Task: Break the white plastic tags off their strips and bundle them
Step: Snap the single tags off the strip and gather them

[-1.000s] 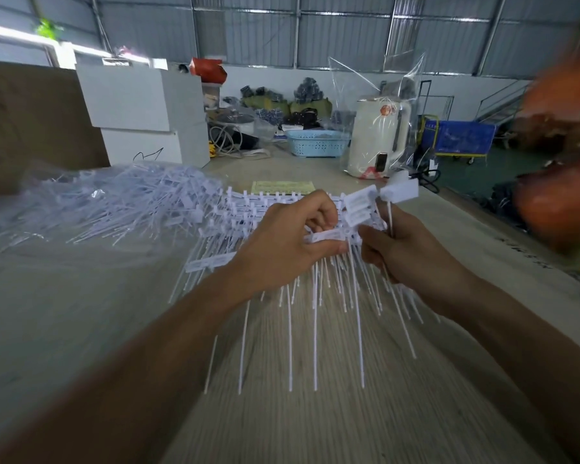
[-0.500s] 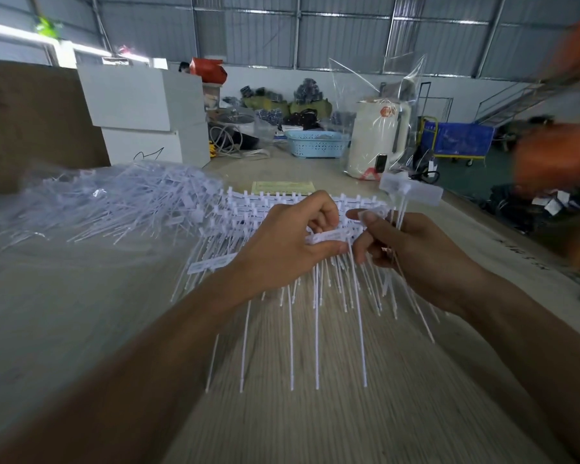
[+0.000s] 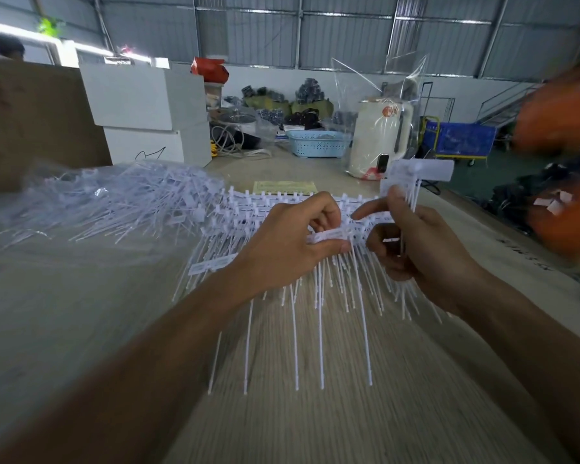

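A stack of white tag strips (image 3: 302,296) lies on the wooden table (image 3: 315,413), long tails pointing toward me. My left hand (image 3: 288,246) grips the near strip, thumb and curled fingers pinching a flat tag head. My right hand (image 3: 412,242) holds a small bundle of broken-off tags (image 3: 416,174) upright, their flat heads above my thumb, with the index finger stretched out to the strip beside my left hand.
A heap of loose tags on clear plastic (image 3: 114,205) fills the left of the table. White boxes (image 3: 144,108), a blue basket (image 3: 318,144), a bagged white kettle (image 3: 379,142) and a yellow paper (image 3: 283,187) stand behind. The table edge runs along the right.
My right hand has lifted the bundle of broken-off tags a little higher and stretched its index finger to the strip. My left hand keeps its grip in the same place.
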{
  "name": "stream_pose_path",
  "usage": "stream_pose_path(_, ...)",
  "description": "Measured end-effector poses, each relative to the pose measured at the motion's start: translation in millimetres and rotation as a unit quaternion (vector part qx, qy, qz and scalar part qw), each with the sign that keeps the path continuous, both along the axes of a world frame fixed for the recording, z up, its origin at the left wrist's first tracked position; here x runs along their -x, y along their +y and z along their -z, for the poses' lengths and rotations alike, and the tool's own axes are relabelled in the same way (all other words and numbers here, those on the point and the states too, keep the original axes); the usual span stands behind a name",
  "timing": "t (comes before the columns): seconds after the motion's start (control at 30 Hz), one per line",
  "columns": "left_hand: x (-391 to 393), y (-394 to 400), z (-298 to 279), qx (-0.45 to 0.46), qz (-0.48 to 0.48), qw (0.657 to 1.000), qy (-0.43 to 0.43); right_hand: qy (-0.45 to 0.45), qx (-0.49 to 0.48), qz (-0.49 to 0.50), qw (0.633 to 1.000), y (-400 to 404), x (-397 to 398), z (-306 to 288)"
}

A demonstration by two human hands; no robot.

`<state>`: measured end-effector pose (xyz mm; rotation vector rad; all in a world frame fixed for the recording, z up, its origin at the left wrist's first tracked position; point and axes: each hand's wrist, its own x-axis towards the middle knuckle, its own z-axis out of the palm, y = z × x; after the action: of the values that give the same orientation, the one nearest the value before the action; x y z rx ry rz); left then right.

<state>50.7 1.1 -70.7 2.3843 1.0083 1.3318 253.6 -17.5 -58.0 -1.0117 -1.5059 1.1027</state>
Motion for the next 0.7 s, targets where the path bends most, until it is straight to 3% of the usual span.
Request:
stream_pose_path(0.17, -2, -3, -1, -0.02, -0.003, 1.0, -0.019, -0.052, 0.015, 0.052, 0.997, 1, 6, 5)
stream_pose_path(0.27, -6, -6, -4, -0.026, -0.002, 0.999, -0.022, -0.056, 0.049, 0.003, 0.997, -1, 9, 5)
stream_pose_path(0.37, -8, -8, -7, -0.029, 0.007, 0.999, -0.012, -0.03, 0.062, -0.049, 0.996, -3, 9, 4)
stream_pose_path(0.5, 1, -7, -8, 0.023, 0.056, 0.998, -0.001, 0.015, 0.08, -0.009, 0.997, 0, 7, 1)
stream_pose_path(0.7, 3, 1, -2, 0.018, -0.013, 0.997, 0.07, 0.033, 0.123, -0.01, 0.992, 0, 6, 3)
